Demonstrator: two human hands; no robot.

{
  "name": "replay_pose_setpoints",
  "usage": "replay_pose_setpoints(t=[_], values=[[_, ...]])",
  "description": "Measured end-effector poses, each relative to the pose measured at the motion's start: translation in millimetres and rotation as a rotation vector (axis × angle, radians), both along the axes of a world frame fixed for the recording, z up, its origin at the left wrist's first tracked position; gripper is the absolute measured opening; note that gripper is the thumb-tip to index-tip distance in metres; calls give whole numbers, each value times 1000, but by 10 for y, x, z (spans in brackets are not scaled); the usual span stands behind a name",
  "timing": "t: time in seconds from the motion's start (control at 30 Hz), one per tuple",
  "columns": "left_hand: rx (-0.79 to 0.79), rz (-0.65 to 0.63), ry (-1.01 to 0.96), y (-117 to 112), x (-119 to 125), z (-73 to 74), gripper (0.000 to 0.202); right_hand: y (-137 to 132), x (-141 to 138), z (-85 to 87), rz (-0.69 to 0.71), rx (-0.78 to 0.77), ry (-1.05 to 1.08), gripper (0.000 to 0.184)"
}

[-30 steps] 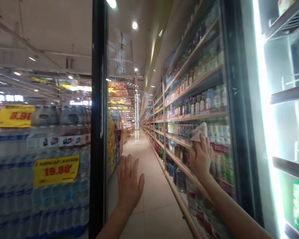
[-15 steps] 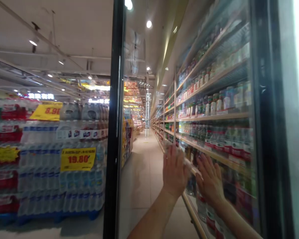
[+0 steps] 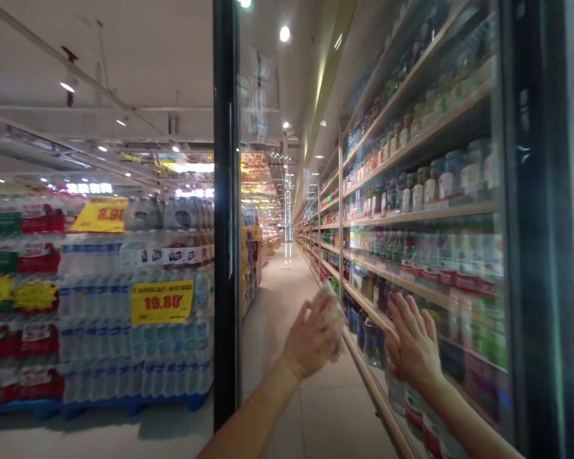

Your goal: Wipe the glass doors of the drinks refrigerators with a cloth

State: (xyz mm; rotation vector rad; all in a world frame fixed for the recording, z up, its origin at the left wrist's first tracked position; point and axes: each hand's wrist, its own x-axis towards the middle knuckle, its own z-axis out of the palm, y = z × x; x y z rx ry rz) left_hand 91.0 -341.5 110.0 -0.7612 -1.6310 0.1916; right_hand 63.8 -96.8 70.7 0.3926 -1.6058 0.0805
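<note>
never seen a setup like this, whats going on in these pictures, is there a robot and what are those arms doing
There is no robot here: the two arms belong to a person, and the view comes from a camera worn on that person's head, looking forward and down. The left hand holds a pale cloth. The right hand is bare, its fingers spread, in front of a glass door with a black frame; whether it touches the pane is hard to tell. Through the glass you see shelves lined with bottles along an aisle. To the left of the door stand stacked packs of bottles, with a yellow sign reading 19.80.
</note>
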Motion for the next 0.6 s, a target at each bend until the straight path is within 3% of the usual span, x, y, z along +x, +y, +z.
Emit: replay_pose_setpoints(t=[0.1, 0.13, 0.17, 0.27, 0.3, 0.33, 0.43, 0.47, 0.5, 0.6], values=[[461, 117, 106, -173, -4, 118, 39, 1, 9, -3, 4, -15, -2, 68], [508, 133, 115, -223, 6, 132, 41, -15, 15, -3, -2, -36, 2, 68], [432, 121, 112, -254, 18, 128, 43, -30, 19, -2, -9, -55, 7, 68], [-182, -4, 49, -272, 44, 101, 44, -37, 26, 5, -17, -49, 5, 68], [-271, -15, 29, -279, 47, 115, 43, -25, 27, 7, -14, -25, 1, 68], [-226, 2, 22, -296, 48, 145, 43, -11, 27, 8, -11, -3, -4, 67], [313, 131, 72, -381, 62, 249, 47, 7, 31, 4, -1, -8, -9, 67], [366, 132, 98, -409, 73, 259, 49, 1, 34, 0, 0, -36, -9, 68], [283, 106, 107, -432, 85, 251, 50, -8, 35, -4, 1, -63, -11, 68], [-256, -21, 58, -503, 108, 185, 45, -27, 28, -17, 6, -67, -20, 68]])
